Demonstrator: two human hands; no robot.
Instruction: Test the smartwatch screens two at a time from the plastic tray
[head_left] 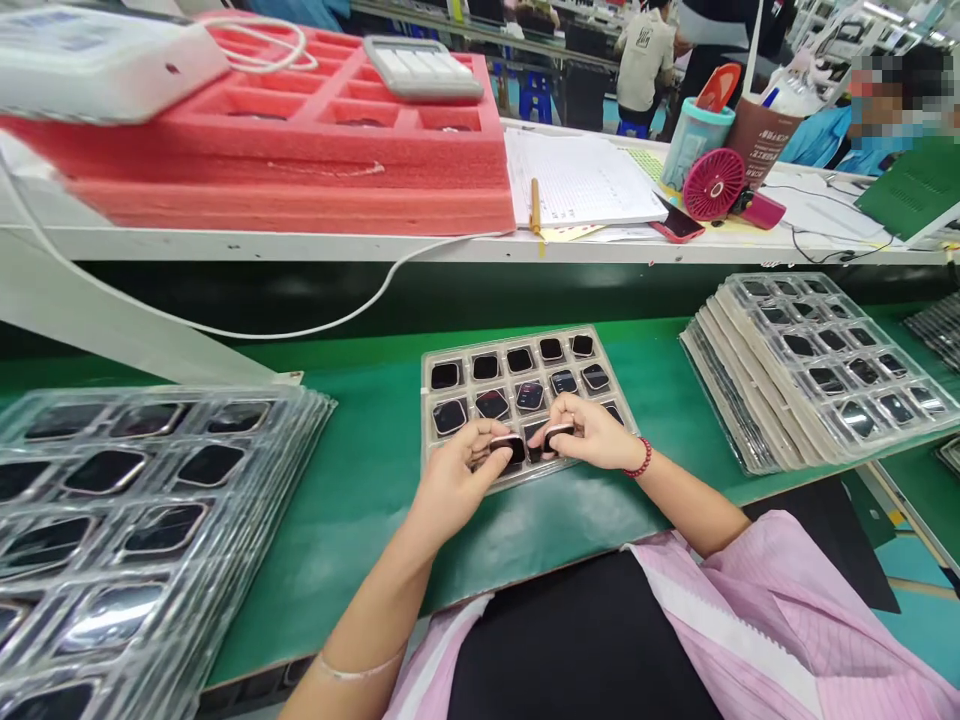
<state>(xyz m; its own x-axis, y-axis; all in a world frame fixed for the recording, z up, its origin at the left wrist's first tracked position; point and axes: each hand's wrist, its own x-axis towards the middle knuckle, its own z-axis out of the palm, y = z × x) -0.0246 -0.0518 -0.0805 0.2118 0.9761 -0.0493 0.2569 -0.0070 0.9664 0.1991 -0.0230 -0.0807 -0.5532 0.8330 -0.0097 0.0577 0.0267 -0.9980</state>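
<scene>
My left hand (pixel 466 474) is closed on a smartwatch case (pixel 508 448) with a dark square face, gripped between thumb and fingers. In my right hand (pixel 596 432) is a second smartwatch case (pixel 558 434), pinched and tilted, its rim pale pink. Both hands are over the near part of a clear plastic tray (pixel 426 385) on the green mat. Rows of dark square watch faces (pixel 485 367) sit in the tray's pockets; several are turned at an angle. My hands cover some of the front pockets.
Stacked clear trays of watch cases (pixel 105 472) stand at the left, another tray stack (pixel 831 342) at the right. On the shelf above are red foam trays (pixel 315 190), papers (pixel 577 180), a pen (pixel 535 206) and a pink fan (pixel 714 186). A white cable (pixel 300 333) hangs down.
</scene>
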